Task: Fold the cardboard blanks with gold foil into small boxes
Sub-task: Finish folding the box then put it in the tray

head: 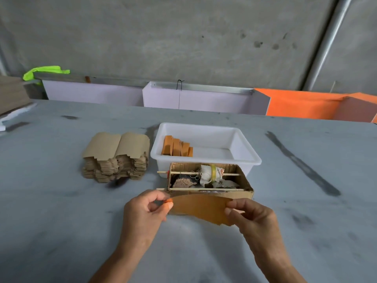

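Observation:
A flat gold-brown cardboard blank is held up between both hands, bowed slightly, just in front of an open cardboard box. My left hand pinches its left end between thumb and fingers. My right hand pinches its right end the same way. A tall stack of unfolded brown blanks lies on the table to the left. Several folded orange-gold boxes stand in a row inside the white plastic tub.
The open cardboard box holds two wooden sticks across it, a cloth-wrapped roll and scraps. The grey table has dark smudges. Lilac panels and orange panels line its far edge, with a green cloth at back left.

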A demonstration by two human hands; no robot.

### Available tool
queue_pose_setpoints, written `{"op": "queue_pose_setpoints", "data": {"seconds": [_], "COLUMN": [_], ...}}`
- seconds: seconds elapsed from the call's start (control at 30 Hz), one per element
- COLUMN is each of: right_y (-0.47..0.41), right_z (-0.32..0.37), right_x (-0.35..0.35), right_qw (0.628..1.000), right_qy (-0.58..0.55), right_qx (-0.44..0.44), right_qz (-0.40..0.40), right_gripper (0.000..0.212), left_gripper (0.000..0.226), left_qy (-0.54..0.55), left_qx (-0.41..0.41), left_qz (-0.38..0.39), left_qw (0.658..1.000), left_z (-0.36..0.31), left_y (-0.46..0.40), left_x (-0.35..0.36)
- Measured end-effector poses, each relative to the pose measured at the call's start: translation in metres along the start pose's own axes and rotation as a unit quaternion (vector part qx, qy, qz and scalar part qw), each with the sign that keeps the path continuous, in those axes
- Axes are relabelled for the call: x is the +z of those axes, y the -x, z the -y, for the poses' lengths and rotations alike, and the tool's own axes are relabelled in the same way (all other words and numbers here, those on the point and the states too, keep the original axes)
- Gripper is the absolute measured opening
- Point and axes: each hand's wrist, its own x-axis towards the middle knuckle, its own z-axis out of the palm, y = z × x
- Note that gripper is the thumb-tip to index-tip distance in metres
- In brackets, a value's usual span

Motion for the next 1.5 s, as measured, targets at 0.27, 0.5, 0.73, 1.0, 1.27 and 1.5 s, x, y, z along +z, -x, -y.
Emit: {"op": "queue_pose_setpoints", "data": {"seconds": [0.27, 0.5, 0.73, 1.0, 1.27, 1.5], "right_y": [0.015, 0.027, 0.028, 0.029, 0.030, 0.035], "right_z": [-0.017, -0.038, -0.046, -0.037, -0.040, -0.038], "right_x": [-0.012, -0.024, -0.028, -0.028, -0.016, -0.016], "right_qw": [0.993, 0.937, 0.889, 0.843, 0.832, 0.842], "right_qy": [0.045, 0.248, 0.342, 0.396, 0.401, 0.396], "right_qx": [-0.085, -0.229, -0.287, -0.342, -0.360, -0.344], "right_qz": [0.063, 0.087, 0.103, 0.123, 0.131, 0.123], "right_gripper": [0.031, 0.023, 0.016, 0.005, 0.014, 0.010], "left_gripper": [0.052, 0.029, 0.013, 0.018, 0.018, 0.021], "left_qy": [-0.025, -0.157, -0.299, -0.321, -0.338, -0.324], "left_qx": [0.069, 0.204, 0.328, 0.399, 0.371, 0.341], "left_qz": [0.068, 0.136, 0.177, 0.209, 0.191, 0.200], "left_qw": [0.995, 0.957, 0.878, 0.833, 0.844, 0.860], "left_z": [0.014, 0.021, 0.018, 0.012, 0.010, 0.011], "left_y": [0.016, 0.028, 0.032, 0.040, 0.043, 0.049], "left_x": [0.003, -0.002, -0.005, -0.001, 0.004, 0.002]}}
